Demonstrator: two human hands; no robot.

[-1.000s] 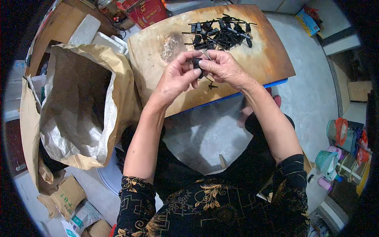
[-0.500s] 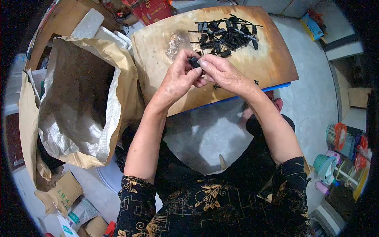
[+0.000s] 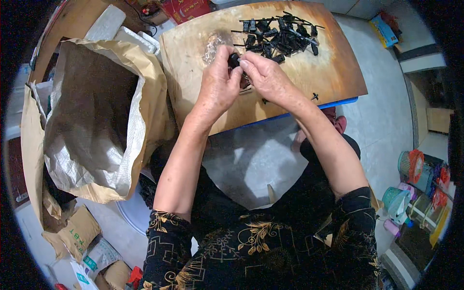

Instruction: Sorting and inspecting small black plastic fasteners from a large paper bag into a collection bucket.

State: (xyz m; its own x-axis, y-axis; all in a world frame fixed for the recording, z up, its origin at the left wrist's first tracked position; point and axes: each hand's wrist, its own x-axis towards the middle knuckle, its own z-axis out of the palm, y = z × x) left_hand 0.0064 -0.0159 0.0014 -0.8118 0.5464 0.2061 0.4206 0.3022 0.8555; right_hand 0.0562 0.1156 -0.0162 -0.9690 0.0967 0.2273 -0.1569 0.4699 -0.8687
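Over the near left part of a worn wooden board (image 3: 193, 72), both my hands meet around a small black plastic part (image 3: 234, 60). My left hand (image 3: 220, 82) pinches it between thumb and fingers. From the other side, the thumb and fingertips of my right hand (image 3: 265, 75) grip its right end; the fingers cover much of it. Just beyond my hands lies a loose pile of similar black plastic parts (image 3: 285, 38), several with thin rods sticking out. One small black piece (image 3: 315, 96) lies apart near the board's front right edge.
At my left stands a large open paper sack (image 3: 154, 96) with a pale woven lining. White foam blocks (image 3: 108, 21) lie behind it, and a red box (image 3: 186, 12) stands past the board. Smaller packages (image 3: 79, 232) are on the floor at lower left, baskets (image 3: 398, 200) at right.
Both hands have risen slightly away from me, still together on the black part. My left hand has turned a little around it. The pile looks unchanged.
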